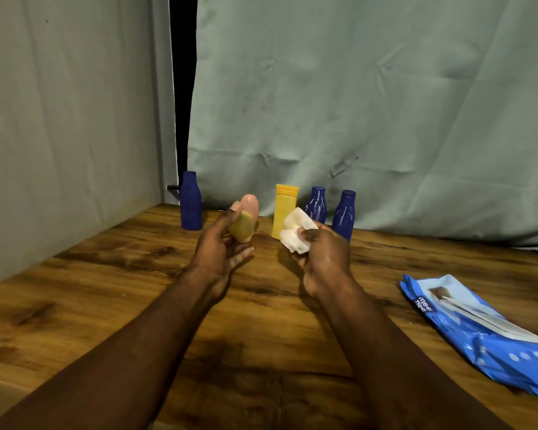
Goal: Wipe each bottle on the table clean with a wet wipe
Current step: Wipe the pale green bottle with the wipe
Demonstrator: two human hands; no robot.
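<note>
bottle (pixel 245 223) is held in my left grip (pixel 221 249); right grip (pixel 323 259) pinches wipe (pixel 295 232); i should turn it while rubbing.

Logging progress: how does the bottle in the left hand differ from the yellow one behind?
The held bottle is olive-tan with a pinkish end; the yellow bottle has an orange cap. The held bottle sits tilted in the left hand; the yellow bottle stands upright on the table.
</note>
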